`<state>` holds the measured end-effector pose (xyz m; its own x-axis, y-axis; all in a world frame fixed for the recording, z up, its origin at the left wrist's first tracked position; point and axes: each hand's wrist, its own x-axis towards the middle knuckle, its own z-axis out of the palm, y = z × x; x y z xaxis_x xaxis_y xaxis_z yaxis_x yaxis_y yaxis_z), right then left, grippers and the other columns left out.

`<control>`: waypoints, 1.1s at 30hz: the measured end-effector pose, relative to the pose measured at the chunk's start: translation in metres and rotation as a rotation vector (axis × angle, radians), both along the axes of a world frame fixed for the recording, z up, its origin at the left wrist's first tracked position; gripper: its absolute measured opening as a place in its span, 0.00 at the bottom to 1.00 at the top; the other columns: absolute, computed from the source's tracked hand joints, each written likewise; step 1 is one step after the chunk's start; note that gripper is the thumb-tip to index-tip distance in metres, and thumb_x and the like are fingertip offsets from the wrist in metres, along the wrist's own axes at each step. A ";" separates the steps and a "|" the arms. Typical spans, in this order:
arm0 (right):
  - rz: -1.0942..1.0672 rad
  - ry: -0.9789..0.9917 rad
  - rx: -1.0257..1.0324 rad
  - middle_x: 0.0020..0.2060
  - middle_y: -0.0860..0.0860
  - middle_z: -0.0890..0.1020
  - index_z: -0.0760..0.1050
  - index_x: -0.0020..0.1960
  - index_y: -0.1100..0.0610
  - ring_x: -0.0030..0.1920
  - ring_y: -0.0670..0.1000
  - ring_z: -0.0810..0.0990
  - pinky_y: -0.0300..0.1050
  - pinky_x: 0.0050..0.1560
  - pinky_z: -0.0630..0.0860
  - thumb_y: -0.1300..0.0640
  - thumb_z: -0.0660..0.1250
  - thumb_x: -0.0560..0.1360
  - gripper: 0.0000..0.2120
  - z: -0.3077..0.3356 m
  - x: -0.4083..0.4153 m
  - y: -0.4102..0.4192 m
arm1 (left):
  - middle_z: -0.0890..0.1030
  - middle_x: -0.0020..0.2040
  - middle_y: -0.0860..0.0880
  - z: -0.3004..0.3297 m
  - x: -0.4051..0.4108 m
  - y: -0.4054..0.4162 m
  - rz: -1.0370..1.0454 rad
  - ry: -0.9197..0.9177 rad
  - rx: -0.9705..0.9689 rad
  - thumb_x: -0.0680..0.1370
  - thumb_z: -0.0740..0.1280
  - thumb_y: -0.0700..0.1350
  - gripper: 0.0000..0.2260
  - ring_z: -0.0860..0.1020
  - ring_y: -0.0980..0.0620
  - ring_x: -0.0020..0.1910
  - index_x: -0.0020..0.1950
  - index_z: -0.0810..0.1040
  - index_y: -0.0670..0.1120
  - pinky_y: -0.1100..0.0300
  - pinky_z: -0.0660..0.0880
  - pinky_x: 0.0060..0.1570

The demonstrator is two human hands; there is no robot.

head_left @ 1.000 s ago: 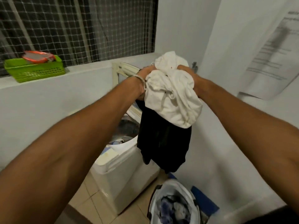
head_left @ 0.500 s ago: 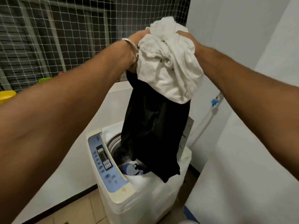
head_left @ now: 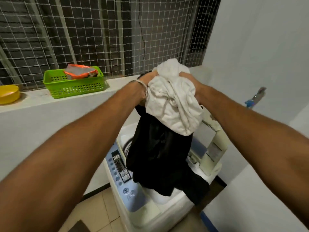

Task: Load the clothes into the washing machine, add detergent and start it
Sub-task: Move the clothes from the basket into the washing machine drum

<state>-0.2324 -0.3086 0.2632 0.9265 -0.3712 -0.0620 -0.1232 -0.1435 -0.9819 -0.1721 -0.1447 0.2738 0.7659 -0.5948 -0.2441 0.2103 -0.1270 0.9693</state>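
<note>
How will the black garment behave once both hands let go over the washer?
Probably floppy: the black garment hangs limp below the white cloth gripped by the left hand and right hand. Its hem drapes past the washing machine rim, so it may snag there.

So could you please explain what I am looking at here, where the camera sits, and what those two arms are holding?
The camera is worn on the person's head, looking forward and down, so the arms are their own. The left hand and right hand together grip a bundle: white cloth on top, black cloth hanging below. It hangs over an open washing machine with a blue button panel. On the ledge stand a green basket and a yellow bowl.
</note>
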 end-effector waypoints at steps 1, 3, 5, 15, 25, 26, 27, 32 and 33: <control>0.023 0.060 0.082 0.38 0.51 0.83 0.77 0.46 0.54 0.44 0.52 0.80 0.46 0.47 0.78 0.52 0.60 0.78 0.09 -0.019 0.001 -0.005 | 0.84 0.39 0.45 -0.021 0.010 -0.004 -0.015 0.055 0.027 0.76 0.64 0.52 0.14 0.80 0.46 0.45 0.46 0.79 0.42 0.62 0.79 0.40; 0.025 0.130 0.275 0.42 0.55 0.85 0.80 0.51 0.58 0.48 0.55 0.82 0.46 0.50 0.77 0.49 0.66 0.72 0.14 -0.059 0.005 -0.012 | 0.82 0.44 0.43 -0.056 0.022 -0.009 0.003 0.072 0.091 0.74 0.65 0.50 0.11 0.80 0.45 0.48 0.45 0.79 0.43 0.59 0.79 0.44; -0.026 0.150 0.354 0.51 0.57 0.84 0.80 0.55 0.57 0.57 0.59 0.79 0.49 0.60 0.74 0.49 0.69 0.70 0.18 -0.093 0.010 -0.015 | 0.79 0.40 0.45 -0.079 0.026 -0.016 0.021 0.028 0.121 0.78 0.62 0.47 0.09 0.78 0.46 0.46 0.40 0.76 0.46 0.60 0.75 0.41; -0.056 0.482 0.253 0.54 0.51 0.84 0.77 0.62 0.54 0.50 0.50 0.81 0.44 0.49 0.76 0.45 0.72 0.70 0.23 -0.206 -0.013 -0.004 | 0.84 0.37 0.44 -0.218 0.034 -0.010 0.021 0.383 0.184 0.74 0.69 0.50 0.10 0.80 0.43 0.42 0.45 0.82 0.43 0.58 0.78 0.45; -0.133 0.775 0.093 0.63 0.57 0.76 0.73 0.65 0.58 0.58 0.58 0.76 0.58 0.56 0.78 0.43 0.71 0.71 0.28 -0.280 -0.030 -0.014 | 0.68 0.72 0.42 -0.291 0.014 0.000 0.108 0.438 0.430 0.76 0.70 0.48 0.26 0.67 0.40 0.70 0.70 0.70 0.39 0.48 0.67 0.60; -0.140 0.758 0.070 0.59 0.56 0.77 0.74 0.62 0.57 0.53 0.55 0.77 0.53 0.51 0.78 0.44 0.70 0.71 0.25 -0.281 -0.030 -0.016 | 0.69 0.72 0.42 -0.295 0.015 -0.002 0.110 0.438 0.418 0.76 0.70 0.48 0.25 0.68 0.41 0.70 0.70 0.71 0.39 0.49 0.68 0.60; -0.144 0.740 0.049 0.55 0.55 0.77 0.74 0.61 0.57 0.48 0.54 0.76 0.49 0.46 0.76 0.45 0.70 0.72 0.22 -0.278 -0.030 -0.014 | 0.70 0.71 0.41 -0.297 0.015 -0.005 0.105 0.419 0.410 0.76 0.70 0.48 0.24 0.69 0.41 0.70 0.68 0.72 0.39 0.49 0.69 0.58; -0.104 0.712 -0.025 0.45 0.52 0.79 0.77 0.57 0.55 0.42 0.51 0.75 0.46 0.41 0.73 0.47 0.67 0.76 0.15 -0.264 -0.037 -0.007 | 0.78 0.60 0.41 -0.290 -0.001 -0.020 0.030 0.260 0.441 0.77 0.69 0.47 0.19 0.76 0.43 0.57 0.62 0.76 0.37 0.52 0.71 0.51; -0.094 0.705 -0.030 0.45 0.52 0.79 0.77 0.56 0.55 0.42 0.51 0.76 0.45 0.40 0.73 0.48 0.66 0.76 0.14 -0.261 -0.041 -0.005 | 0.78 0.57 0.41 -0.289 -0.006 -0.023 0.003 0.238 0.435 0.77 0.68 0.48 0.18 0.76 0.44 0.54 0.62 0.77 0.37 0.53 0.70 0.49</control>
<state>-0.2733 -0.3138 0.0020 0.6331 -0.4585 -0.6237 -0.7411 -0.1264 -0.6594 -0.1785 -0.1682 -0.0149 0.6602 -0.3970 -0.6375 0.4206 -0.5078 0.7518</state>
